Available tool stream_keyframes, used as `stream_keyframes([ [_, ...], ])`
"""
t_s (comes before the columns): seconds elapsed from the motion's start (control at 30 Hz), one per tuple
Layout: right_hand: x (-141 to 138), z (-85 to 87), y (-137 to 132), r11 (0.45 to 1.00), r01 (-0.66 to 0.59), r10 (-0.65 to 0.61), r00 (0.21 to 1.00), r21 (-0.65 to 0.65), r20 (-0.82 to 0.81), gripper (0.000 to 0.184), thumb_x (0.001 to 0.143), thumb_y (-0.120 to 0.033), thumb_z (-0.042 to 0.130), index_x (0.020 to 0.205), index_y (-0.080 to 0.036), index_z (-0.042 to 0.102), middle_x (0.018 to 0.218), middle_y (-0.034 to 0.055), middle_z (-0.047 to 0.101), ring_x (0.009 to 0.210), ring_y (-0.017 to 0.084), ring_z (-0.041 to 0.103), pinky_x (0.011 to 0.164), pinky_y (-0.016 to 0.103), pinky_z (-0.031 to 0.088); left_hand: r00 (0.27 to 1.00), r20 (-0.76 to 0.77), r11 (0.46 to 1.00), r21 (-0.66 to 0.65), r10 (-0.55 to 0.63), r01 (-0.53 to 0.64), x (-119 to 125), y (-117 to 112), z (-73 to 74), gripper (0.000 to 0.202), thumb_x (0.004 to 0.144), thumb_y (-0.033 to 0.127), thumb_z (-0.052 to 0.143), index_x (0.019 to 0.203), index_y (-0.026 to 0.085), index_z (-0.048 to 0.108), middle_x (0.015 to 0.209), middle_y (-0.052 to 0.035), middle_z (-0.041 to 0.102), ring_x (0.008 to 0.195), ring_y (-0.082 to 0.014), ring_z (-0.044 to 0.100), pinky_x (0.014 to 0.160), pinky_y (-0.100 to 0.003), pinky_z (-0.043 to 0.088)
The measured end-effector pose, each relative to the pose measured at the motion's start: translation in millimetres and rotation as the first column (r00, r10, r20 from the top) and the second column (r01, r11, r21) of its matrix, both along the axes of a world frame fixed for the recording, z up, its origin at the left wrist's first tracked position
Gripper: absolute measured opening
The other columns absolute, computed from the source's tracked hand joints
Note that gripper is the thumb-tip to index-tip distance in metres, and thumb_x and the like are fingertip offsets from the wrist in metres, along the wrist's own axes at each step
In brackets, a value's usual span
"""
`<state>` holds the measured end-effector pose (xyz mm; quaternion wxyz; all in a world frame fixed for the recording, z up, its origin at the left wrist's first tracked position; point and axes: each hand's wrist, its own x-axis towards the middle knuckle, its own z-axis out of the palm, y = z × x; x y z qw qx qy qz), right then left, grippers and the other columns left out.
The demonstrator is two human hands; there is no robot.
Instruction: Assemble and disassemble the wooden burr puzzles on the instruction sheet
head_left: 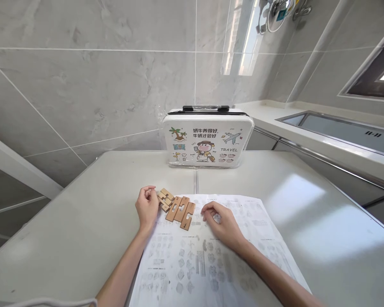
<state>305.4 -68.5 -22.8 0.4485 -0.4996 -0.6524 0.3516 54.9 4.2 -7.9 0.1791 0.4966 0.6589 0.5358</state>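
Note:
Flat wooden puzzle pieces (180, 210) with notches cut into them lie side by side near the top left of a printed paper sheet (243, 213). Small dark numbers mark some of them. A smaller cluster of lighter wooden pieces (166, 199) lies against their left side. My left hand (147, 207) rests right beside that cluster, its fingers curled in; whether the fingertips touch the wood is hidden. To the right of the pieces, my right hand (220, 220) lies on the sheet with fingers bent together, and I see nothing in it.
A white carry case (207, 140) with cartoon prints, wrapped in clear plastic, stands at the back of the white table (83, 204) against a grey tiled wall. A counter with a sink (339, 132) runs along the right. A white cable (60, 303) crosses the front left.

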Motion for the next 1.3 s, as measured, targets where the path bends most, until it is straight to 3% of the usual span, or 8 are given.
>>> stream_keyframes([
  [0.13,0.8,-2.7,5.3,0.993,-0.003,-0.007,0.996,-0.116,-0.089,0.013,0.092,-0.021,0.052,0.092,-0.023,0.065,0.074,-0.0003,0.073,0.066,0.019,0.070,0.063,0.030,0.047,0.997,0.076,1.000,-0.009,0.003,-0.002,0.8,-0.8,2.8,0.016,0.084,0.027,0.055,0.092,0.021,0.067,0.056,0.0073,0.045,0.051,-0.0132,0.046,0.052,-0.022,0.037],
  [0.33,3.1,-3.3,9.7,0.982,-0.033,-0.006,0.979,-0.187,-0.203,0.012,0.092,-0.026,0.052,0.093,-0.022,0.063,0.084,0.0012,0.075,0.061,0.017,0.068,0.068,0.032,0.049,0.980,0.197,1.000,-0.018,-0.014,0.018,1.6,-1.9,7.3,0.015,0.080,0.029,0.057,0.092,0.022,0.064,0.055,0.0090,0.041,0.048,-0.0121,0.043,0.049,-0.021,0.037],
  [0.77,2.7,-6.8,10.0,0.983,-0.039,0.006,0.984,-0.179,-0.179,0.012,0.092,-0.025,0.053,0.092,-0.022,0.064,0.084,0.0008,0.074,0.061,0.016,0.067,0.065,0.031,0.049,0.941,0.338,1.000,-0.013,-0.010,0.016,-0.5,2.2,5.8,0.017,0.077,0.031,0.060,0.091,0.021,0.063,0.055,0.0114,0.033,0.045,-0.0088,0.032,0.043,-0.018,0.029],
  [1.3,1.8,-2.4,10.4,0.984,-0.033,-0.003,0.979,-0.175,-0.205,0.011,0.090,-0.024,0.054,0.090,-0.022,0.064,0.082,0.0016,0.075,0.058,0.016,0.067,0.062,0.030,0.051,0.930,0.367,1.000,-0.015,-0.012,0.018,0.4,4.9,10.8,0.018,0.074,0.028,0.062,0.090,0.020,0.064,0.055,0.0109,0.032,0.046,-0.0088,0.032,0.043,-0.018,0.028],
])
